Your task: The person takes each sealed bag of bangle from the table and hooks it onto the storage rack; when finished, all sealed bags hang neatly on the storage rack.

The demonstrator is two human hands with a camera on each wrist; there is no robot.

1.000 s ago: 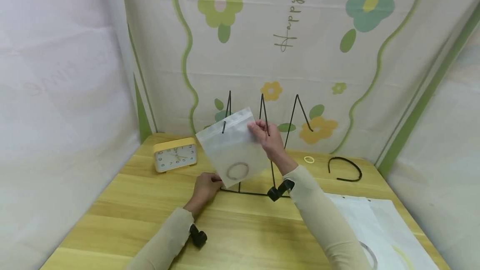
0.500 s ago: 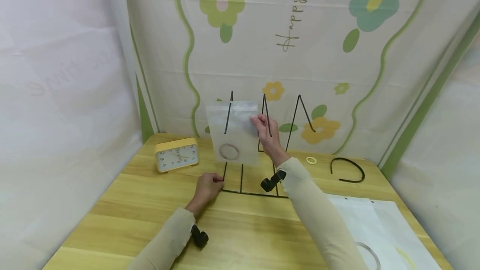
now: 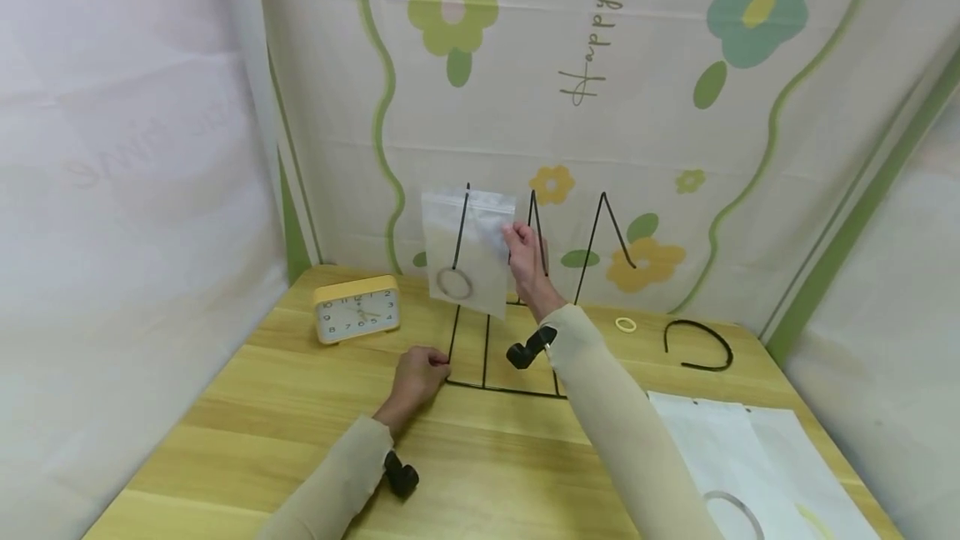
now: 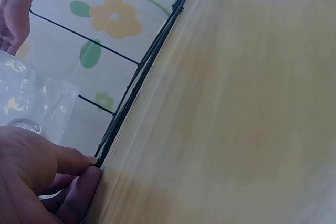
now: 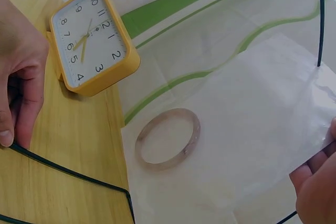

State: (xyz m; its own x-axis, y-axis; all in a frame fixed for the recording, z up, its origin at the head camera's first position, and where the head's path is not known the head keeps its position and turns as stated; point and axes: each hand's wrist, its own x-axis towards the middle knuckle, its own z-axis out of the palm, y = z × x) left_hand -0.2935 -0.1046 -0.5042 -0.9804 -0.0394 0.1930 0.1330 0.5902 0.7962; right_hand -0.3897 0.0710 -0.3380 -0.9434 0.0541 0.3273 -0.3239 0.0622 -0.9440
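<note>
A clear zip bag (image 3: pixel 480 252) hangs at the left prong of a black wire rack (image 3: pixel 506 391), the prong running down across its front. Inside its lower corner lies a pale brownish bangle (image 5: pixel 189 149). My right hand (image 3: pixel 531 265) pinches the bag's right edge between thumb and fingers. Low on the table, my left hand (image 3: pixel 418 375) pinches the front left corner of the rack's base. The left wrist view shows its thumb and fingertips (image 4: pixel 86 179) around the wire end. Two more prongs stand to the right with nothing on them.
A yellow clock (image 3: pixel 357 311) stands left of the rack. To the right lie a small yellow ring (image 3: pixel 626 320) and a black headband (image 3: pixel 731 348). White sheets (image 3: pixel 720 432) lie at the front right, with a grey ring (image 3: pixel 738 502) there. A patterned cloth wall (image 3: pixel 495 123) rises behind.
The bag has turned from tilted to nearly upright and moved up along the left prong with my right hand. My left hand stays at the base corner.
</note>
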